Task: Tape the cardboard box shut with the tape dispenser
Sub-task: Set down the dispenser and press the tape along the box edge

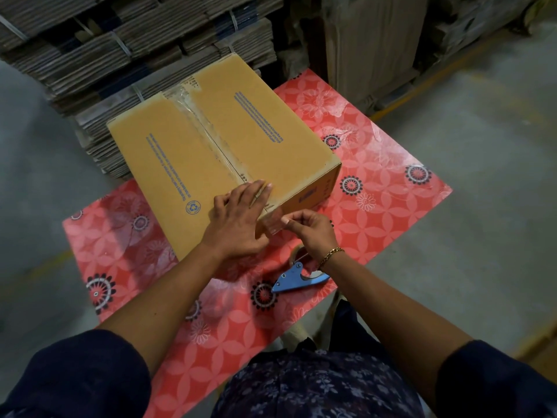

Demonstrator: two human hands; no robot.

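Both of your hands were at the near end of the cardboard box (223, 140) on the worktop (391, 182). Your left hand (238, 218) lay flat, fingers spread, holding nothing. Your right hand (310, 230) pinched the tape end (272, 226) against the end panel. The tape dispenser (298, 274) lay beside your wrist. Finishing stage, I judged: next, press that tail down smooth.

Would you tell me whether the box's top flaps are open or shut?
Shut. Both flaps of the box lie flat, meeting at the centre seam, with clear tape running along it. The left hand presses the near end.
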